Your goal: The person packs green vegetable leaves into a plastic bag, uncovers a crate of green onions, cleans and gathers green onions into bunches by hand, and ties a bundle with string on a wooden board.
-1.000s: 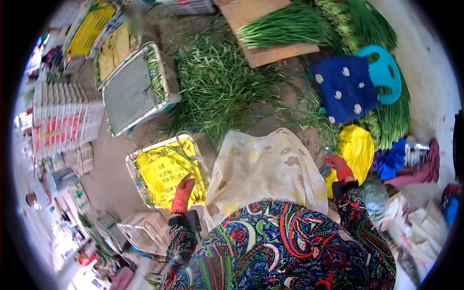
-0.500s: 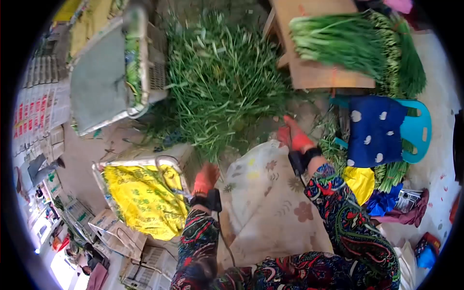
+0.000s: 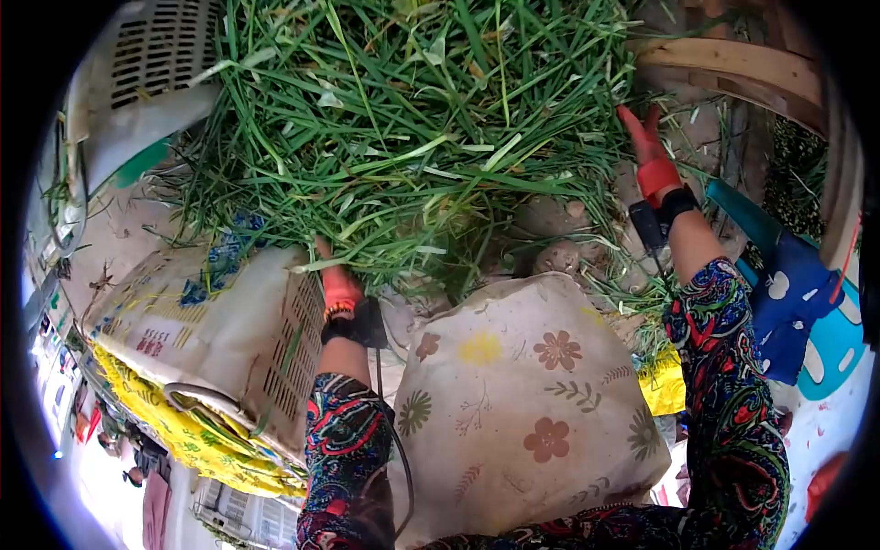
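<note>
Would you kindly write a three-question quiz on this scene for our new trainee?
1. True or false: the left hand and right hand are apart, both near the edge of the green leaves.
2. Which hand is nearer the crate with the yellow sack? A) left B) right
3. Fill in: the pale cloth is printed with leafy sprigs and ____.

Key: 1. True. 2. A. 3. Flowers.

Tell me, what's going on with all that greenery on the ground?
A person has both red-gloved hands at a heap of long green leaves. The left hand is at its near left edge, fingertips partly hidden; the right hand is by its right edge, fingers spread. A flowered cloth lies in front of the person, and a white crate sits to the left.
</note>
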Motion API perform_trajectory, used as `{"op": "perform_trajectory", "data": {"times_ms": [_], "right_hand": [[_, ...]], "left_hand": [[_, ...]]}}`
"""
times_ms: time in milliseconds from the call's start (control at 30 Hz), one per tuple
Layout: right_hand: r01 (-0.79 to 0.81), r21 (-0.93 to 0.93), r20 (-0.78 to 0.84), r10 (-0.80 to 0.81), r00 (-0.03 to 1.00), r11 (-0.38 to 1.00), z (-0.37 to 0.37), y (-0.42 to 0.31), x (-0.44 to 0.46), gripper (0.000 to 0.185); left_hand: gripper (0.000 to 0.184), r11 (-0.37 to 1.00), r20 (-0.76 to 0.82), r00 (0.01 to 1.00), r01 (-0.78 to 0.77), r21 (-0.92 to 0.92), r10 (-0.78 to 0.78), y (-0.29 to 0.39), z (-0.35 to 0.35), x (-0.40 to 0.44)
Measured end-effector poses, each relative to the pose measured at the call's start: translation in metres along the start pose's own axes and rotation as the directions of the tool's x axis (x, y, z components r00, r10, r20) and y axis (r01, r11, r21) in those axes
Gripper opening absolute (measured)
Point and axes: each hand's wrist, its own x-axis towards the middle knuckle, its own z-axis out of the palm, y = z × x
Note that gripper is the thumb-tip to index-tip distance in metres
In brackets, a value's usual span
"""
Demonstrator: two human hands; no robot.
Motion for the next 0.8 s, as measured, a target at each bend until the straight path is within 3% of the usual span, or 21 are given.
{"op": "perform_trajectory", "data": {"times_ms": [67,100,133,167,200,233,267,300,333,367,400,467,500,533,567,633,700,733,767,800], "right_hand": [[-0.073,0.051,0.115,0.067,0.991,0.996,0.045,0.001,-0.023,0.064],[-0.107,0.077,0.169,0.093,0.981,0.991,0.07,-0.003,-0.037,0.06],[-0.14,0.102,0.221,0.115,0.968,0.985,0.094,-0.008,-0.052,0.055],[-0.169,0.127,0.27,0.129,0.954,0.977,0.112,-0.018,-0.064,0.051],[-0.195,0.153,0.321,0.138,0.937,0.969,0.124,-0.033,-0.075,0.047],[-0.104,0.196,0.38,0.022,0.925,0.975,0.128,-0.048,-0.092,0.044],[-0.022,0.243,0.428,-0.087,0.899,0.97,0.124,-0.064,-0.114,0.042],[0.058,0.292,0.47,-0.196,0.861,0.955,0.12,-0.083,-0.132,0.04],[-0.152,0.402,0.58,-0.122,0.806,0.903,0.113,-0.117,-0.144,0.039],[0.083,0.569,0.49,-0.418,0.765,0.818,0.106,-0.123,-0.16,0.042],[0.199,0.574,0.475,-0.521,0.709,0.794,0.094,-0.139,-0.17,0.043],[0.22,0.581,0.522,-0.566,0.638,0.784,0.076,-0.158,-0.183,0.045],[0.131,0.582,0.56,-0.512,0.651,0.803,0.057,-0.174,-0.193,0.047],[0.041,0.579,0.595,-0.457,0.661,0.814,0.037,-0.192,-0.203,0.051],[-0.049,0.572,0.628,-0.399,0.668,0.819,0.017,-0.209,-0.213,0.055],[-0.043,0.579,0.639,-0.421,0.644,0.814,0.003,-0.21,-0.231,0.057],[-0.532,0.62,0.774,-0.343,0.532,0.577,-0.028,-0.238,-0.252,0.057],[-0.622,0.563,0.821,-0.282,0.497,0.544,-0.057,-0.254,-0.259,0.057],[-0.194,0.7,0.671,-0.541,0.506,0.687,-0.078,-0.249,-0.266,0.055],[0.272,0.735,0.461,-0.752,0.471,0.621,-0.098,-0.244,-0.273,0.055]], "left_hand": [[0.065,0.999,-0.029,0.999,-0.038,0.013,0.038,-0.004,0.006,0.018],[0.056,0.993,0.058,0.997,-0.053,0.104,0.047,-0.007,0.003,0.022],[0.052,0.994,0.046,0.998,-0.056,0.094,0.052,-0.012,0.004,0.029],[0.047,0.966,0.084,0.992,-0.108,0.236,0.091,-0.013,0.006,0.035],[0.042,0.793,0.218,0.958,-0.278,0.542,0.187,-0.016,0.003,0.041],[0.037,0.292,0.446,0.845,-0.525,0.799,0.296,-0.016,-0.001,0.042],[0.032,-0.204,0.663,0.661,-0.637,0.743,0.352,-0.02,-0.003,0.042],[0.031,-0.437,0.773,0.566,-0.641,0.632,0.287,0.006,0.044,-0.019],[0.03,-0.258,0.746,0.55,-0.711,0.654,0.376,0.018,0.076,-0.049],[0.029,-0.078,0.706,0.536,-0.769,0.635,0.462,0.029,0.096,-0.065],[0.031,0.092,0.652,0.654,-0.729,0.678,0.384,0.037,0.101,-0.069],[0.034,0.39,0.479,0.847,-0.532,0.751,0.232,0.061,0.118,-0.091],[0.033,0.516,0.374,0.916,-0.393,0.761,0.145,0.072,0.125,-0.106],[0.028,0.372,0.412,0.811,-0.564,0.737,0.415,0.071,0.131,-0.125],[0.026,-0.14,0.532,0.793,-0.514,0.846,0.298,0.086,0.139,-0.146],[0.029,0.001,0.305,0.94,-0.309,0.951,0.151,0.114,0.163,-0.194],[0.03,-0.141,0.304,0.942,-0.284,0.948,0.145,0.14,0.188,-0.255],[0.029,-0.163,0.395,0.91,-0.374,0.913,0.123,0.143,0.189,-0.268],[0.028,-0.25,0.365,0.923,-0.328,0.911,0.122,0.152,0.203,-0.292],[0.027,-0.295,0.41,0.906,-0.364,0.883,0.109,0.159,0.211,-0.309]]}}
